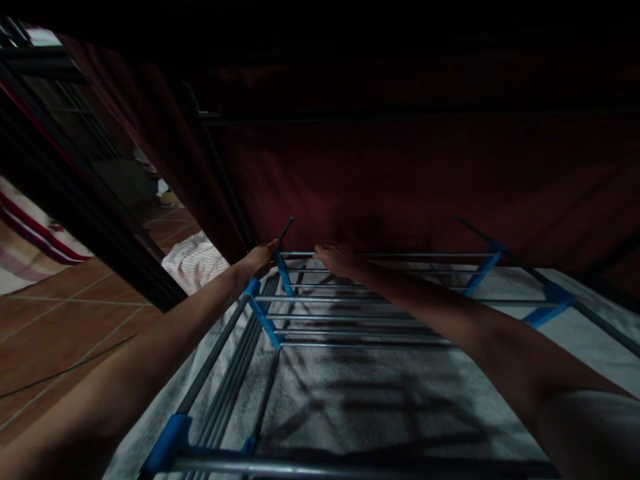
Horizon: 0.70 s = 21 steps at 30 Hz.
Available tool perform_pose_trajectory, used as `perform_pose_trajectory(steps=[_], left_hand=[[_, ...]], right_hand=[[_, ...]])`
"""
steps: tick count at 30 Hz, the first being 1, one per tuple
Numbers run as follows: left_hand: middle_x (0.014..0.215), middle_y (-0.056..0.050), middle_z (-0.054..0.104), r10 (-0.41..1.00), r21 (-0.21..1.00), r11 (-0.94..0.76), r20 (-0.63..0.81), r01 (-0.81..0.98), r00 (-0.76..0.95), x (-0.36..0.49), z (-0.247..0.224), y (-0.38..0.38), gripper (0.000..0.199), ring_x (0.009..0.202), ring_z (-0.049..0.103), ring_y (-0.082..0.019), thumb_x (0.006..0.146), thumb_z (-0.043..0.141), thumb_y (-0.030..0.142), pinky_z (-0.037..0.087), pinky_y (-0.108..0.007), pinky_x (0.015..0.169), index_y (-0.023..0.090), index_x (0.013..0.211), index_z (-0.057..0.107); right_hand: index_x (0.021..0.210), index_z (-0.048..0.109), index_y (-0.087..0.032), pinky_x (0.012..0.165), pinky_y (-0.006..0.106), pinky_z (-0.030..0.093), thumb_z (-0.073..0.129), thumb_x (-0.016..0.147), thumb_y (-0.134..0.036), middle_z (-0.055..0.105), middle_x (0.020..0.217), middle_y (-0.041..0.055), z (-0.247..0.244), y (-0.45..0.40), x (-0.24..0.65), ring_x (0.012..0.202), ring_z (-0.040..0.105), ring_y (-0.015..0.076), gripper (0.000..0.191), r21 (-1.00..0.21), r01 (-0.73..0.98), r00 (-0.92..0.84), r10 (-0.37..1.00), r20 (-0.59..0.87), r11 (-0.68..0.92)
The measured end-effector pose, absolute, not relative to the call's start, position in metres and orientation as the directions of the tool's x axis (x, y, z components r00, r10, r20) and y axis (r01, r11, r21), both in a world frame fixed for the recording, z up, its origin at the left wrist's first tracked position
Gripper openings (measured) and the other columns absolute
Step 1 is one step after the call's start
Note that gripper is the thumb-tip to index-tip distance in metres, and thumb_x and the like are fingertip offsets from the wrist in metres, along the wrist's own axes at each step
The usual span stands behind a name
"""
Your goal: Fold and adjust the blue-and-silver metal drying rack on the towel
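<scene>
A metal rack with grey tubes and blue plastic joints lies over a pale, fuzzy cloth. At the rack's far left corner, my left hand is closed round the frame beside a blue joint. My right hand grips the far crossbar a little to the right, its fingers bent over the tube. Two thin dark rod ends stick up past the far side of the rack. Several parallel tubes run along the rack's left side, below my left forearm.
Dark red curtains hang just beyond the rack. A dark post slants across the left, with brown floor tiles and a thin cable behind it. Striped fabric hangs at the far left. A striped white cloth lies beside the curtain.
</scene>
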<state>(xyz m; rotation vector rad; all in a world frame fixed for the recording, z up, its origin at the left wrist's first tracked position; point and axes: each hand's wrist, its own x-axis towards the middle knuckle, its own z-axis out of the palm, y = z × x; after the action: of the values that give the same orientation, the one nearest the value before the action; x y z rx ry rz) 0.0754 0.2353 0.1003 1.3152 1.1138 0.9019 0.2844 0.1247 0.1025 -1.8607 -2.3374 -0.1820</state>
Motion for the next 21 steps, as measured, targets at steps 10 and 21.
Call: perform_pose_trajectory(steps=[10, 21], left_hand=[[0.071, 0.003, 0.061, 0.95, 0.983, 0.182, -0.165, -0.041, 0.265, 0.077, 0.108, 0.222, 0.01, 0.059, 0.059, -0.012, 0.091, 0.06, 0.023, 0.051, -0.025, 0.068, 0.021, 0.082, 0.058], [0.076, -0.001, 0.065, 0.952, 0.989, 0.07, -0.105, 0.131, 0.288, 0.077, 0.107, 0.225, 0.013, 0.068, 0.066, -0.016, 0.093, 0.058, 0.031, 0.053, -0.027, 0.071, 0.02, 0.085, 0.059]], right_hand=[[0.124, 0.061, -0.023, 0.085, 0.03, 0.047, 0.031, 0.109, -0.034, 0.074, 0.117, 0.0095, 0.102, 0.131, 0.286, 0.11, 0.069, 0.0235, 0.036, -0.023, 0.975, -0.214, 0.967, 0.136, 0.219], [0.123, 0.061, -0.019, 0.089, 0.031, 0.048, 0.033, 0.11, -0.035, 0.074, 0.115, 0.0104, 0.098, 0.132, 0.288, 0.107, 0.069, 0.0226, 0.035, -0.036, 0.971, -0.227, 0.958, 0.174, 0.237]])
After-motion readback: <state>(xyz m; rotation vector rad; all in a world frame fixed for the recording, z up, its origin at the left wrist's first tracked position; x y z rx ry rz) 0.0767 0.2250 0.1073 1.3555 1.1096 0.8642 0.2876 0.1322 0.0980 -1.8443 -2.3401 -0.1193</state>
